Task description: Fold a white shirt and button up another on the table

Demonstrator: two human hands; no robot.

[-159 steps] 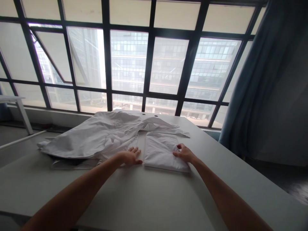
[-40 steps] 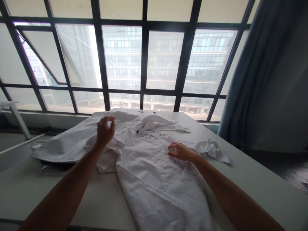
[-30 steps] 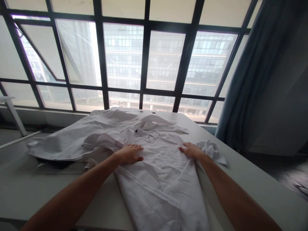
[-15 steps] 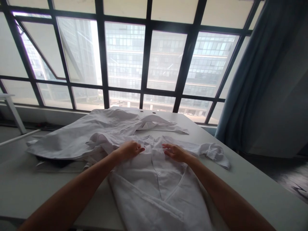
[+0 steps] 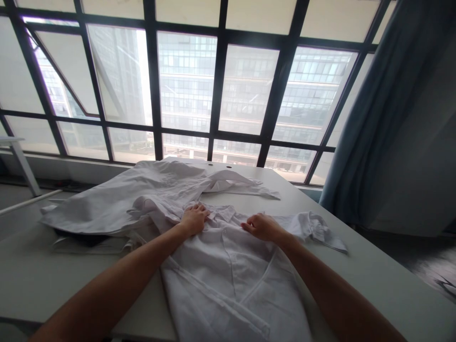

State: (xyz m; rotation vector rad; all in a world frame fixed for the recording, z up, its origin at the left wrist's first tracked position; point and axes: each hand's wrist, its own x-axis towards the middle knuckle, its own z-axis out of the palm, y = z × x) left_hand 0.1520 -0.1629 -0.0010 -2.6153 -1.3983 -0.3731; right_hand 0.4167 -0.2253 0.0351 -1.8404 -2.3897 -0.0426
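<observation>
Nearest on my feed, the white button-front shirt (image 5: 228, 280) lies front up on the pale bench (image 5: 374, 270), its hem toward me and reaching the lower part of the view, with the button placket running up the middle. My left hand (image 5: 194, 219) sits on the shirt's left-hand shoulder, just beside the collar (image 5: 223, 213), and its fingers (image 5: 199, 211) are curled down into the cloth. My right hand (image 5: 261, 227) rests on the other shoulder, also close to the collar, with its fingers (image 5: 249, 226) bent against the fabric. From this view I cannot tell whether either hand is pinching the cloth or only pressing on it. The hands are apart, with the collar between them.

To the right, a sleeve runs out across the bench and ends in a crumpled cuff (image 5: 322, 232). To the left and farther off, a large white cloth (image 5: 117, 199) spreads in loose folds, touching the shirt; I cannot tell whether it is a separate garment. A dark item (image 5: 76, 239) shows beneath its near edge.

Beyond the bench stand a tall gridded window (image 5: 245, 85) and, to the right, a blue curtain (image 5: 359, 142).
</observation>
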